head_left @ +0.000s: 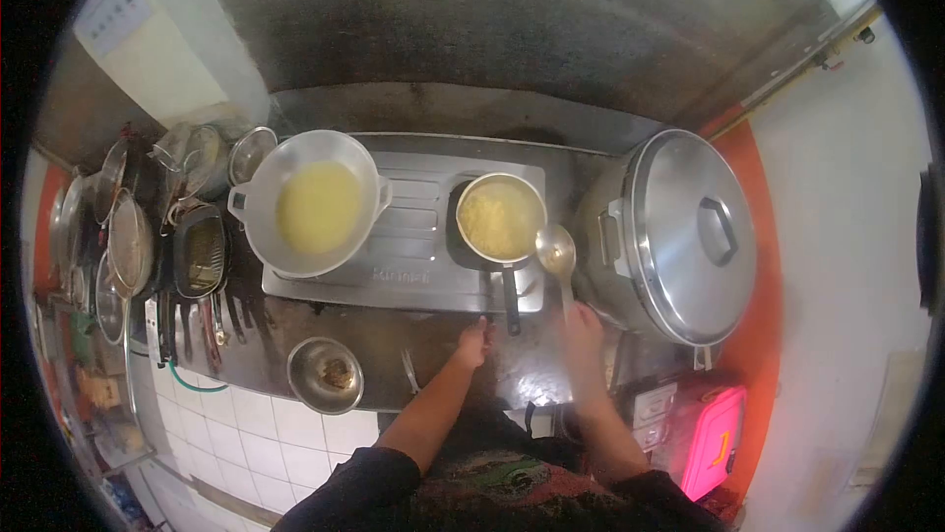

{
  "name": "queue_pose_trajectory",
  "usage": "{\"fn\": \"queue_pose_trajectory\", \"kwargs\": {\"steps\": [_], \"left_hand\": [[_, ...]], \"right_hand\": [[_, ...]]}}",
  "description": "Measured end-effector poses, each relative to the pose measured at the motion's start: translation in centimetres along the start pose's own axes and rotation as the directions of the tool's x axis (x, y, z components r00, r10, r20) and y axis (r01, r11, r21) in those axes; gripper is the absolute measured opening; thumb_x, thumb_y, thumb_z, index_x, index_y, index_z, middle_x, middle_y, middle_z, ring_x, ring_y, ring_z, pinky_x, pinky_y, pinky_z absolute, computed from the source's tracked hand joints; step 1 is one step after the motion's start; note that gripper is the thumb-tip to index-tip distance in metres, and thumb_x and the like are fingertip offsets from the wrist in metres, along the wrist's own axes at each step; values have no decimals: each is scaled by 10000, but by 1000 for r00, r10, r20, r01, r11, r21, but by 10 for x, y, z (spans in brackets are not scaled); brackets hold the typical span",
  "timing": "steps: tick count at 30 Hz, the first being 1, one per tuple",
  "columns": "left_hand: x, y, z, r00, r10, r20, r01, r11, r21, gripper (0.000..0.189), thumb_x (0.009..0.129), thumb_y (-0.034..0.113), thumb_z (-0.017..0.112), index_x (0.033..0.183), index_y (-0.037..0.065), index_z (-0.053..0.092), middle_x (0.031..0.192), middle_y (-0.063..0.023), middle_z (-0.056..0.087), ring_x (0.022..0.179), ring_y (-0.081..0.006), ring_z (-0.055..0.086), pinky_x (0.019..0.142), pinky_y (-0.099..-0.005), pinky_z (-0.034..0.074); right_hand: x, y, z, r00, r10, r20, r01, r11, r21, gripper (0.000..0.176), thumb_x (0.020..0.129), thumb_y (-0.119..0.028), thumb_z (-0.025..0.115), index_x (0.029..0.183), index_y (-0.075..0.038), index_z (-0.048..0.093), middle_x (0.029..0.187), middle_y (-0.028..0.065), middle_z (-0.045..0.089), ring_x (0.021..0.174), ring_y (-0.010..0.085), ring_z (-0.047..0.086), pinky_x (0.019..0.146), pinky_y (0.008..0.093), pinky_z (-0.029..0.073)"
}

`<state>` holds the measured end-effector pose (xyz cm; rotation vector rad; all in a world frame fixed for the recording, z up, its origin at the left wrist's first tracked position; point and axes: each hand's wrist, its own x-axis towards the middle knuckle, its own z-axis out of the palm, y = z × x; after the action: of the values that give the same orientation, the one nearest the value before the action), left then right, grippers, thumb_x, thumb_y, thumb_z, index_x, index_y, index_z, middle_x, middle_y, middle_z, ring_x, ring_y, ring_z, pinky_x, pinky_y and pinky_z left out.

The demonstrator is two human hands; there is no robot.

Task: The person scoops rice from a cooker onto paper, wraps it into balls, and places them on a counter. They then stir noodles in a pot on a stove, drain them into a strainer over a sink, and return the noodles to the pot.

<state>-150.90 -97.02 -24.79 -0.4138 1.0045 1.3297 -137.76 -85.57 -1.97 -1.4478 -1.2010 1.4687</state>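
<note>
A small saucepan with yellow food in it stands on the right burner of the stove, its black handle toward me. My right hand is closed round the handle of a large metal spoon, whose bowl is beside the saucepan's right rim. My left hand is by the counter's front part, left of the pan handle; its fingers are too small and blurred to read. A wide pan with yellow liquid sits on the stove's left side.
A large lidded pot stands at the right. A metal bowl with brown residue lies at the counter's front edge. Pans and strainers crowd the left, near a grill pan. A pink object is at the lower right.
</note>
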Motion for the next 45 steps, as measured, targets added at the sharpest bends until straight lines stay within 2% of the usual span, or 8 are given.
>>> {"fn": "queue_pose_trajectory", "kwargs": {"steps": [6,14,22,23,30,34,38,45], "left_hand": [[-31,23,26,942,331,-57,-72,366,928,496,957,511,525,860,66,720,772,-141,691,684,-287,676,571,-436,519],[-48,39,42,878,462,128,11,-287,958,412,938,416,517,865,74,737,893,-174,717,877,-374,693,783,-497,554],[-109,68,-19,811,504,295,-136,-328,935,322,911,366,546,872,110,737,840,-164,711,794,-396,686,747,-505,555],[-116,73,-40,776,539,327,-158,-335,929,318,909,366,549,869,112,736,822,-166,708,777,-400,683,743,-506,554],[-266,178,-130,464,886,-3,84,-40,996,277,891,291,603,824,44,710,778,-201,679,750,-394,670,697,-481,525],[-338,259,-175,59,988,-143,-33,145,989,273,897,252,623,787,7,675,735,-207,657,703,-415,643,657,-471,503],[-374,356,-228,-113,969,-219,-6,220,976,195,891,195,613,870,9,669,850,-212,678,845,-409,649,742,-462,505],[-341,558,-364,-39,999,-17,57,19,998,218,907,154,532,1065,29,615,1105,-214,646,1009,-412,618,844,-485,497]], "right_hand": [[-74,41,-87,984,-173,-35,141,891,-431,185,968,-150,594,1106,-26,598,904,53,623,821,134,589,679,274,503],[-99,102,-156,955,297,3,-279,900,-335,167,904,-75,572,1019,6,660,899,75,664,806,163,606,702,328,494],[-53,309,-211,919,368,140,-255,828,-500,224,901,-247,606,1000,-56,669,897,83,646,873,219,632,766,392,505],[-41,330,-224,832,-97,546,521,475,-709,250,943,-286,551,1007,-72,664,914,138,658,851,292,659,772,435,518],[-4,275,-139,978,198,62,-29,423,-905,440,904,-440,628,1092,-48,697,1072,161,702,955,327,667,852,440,527],[15,193,-58,961,259,102,-234,950,-209,503,950,-480,557,1165,-35,648,1088,147,677,946,305,640,826,425,489],[-25,57,42,849,463,253,-526,782,334,452,975,-449,534,1168,-45,598,915,73,620,780,274,597,698,409,514],[25,103,39,844,444,302,-511,837,196,225,928,-268,557,1083,-107,586,1007,26,604,874,179,577,641,298,487]]}}
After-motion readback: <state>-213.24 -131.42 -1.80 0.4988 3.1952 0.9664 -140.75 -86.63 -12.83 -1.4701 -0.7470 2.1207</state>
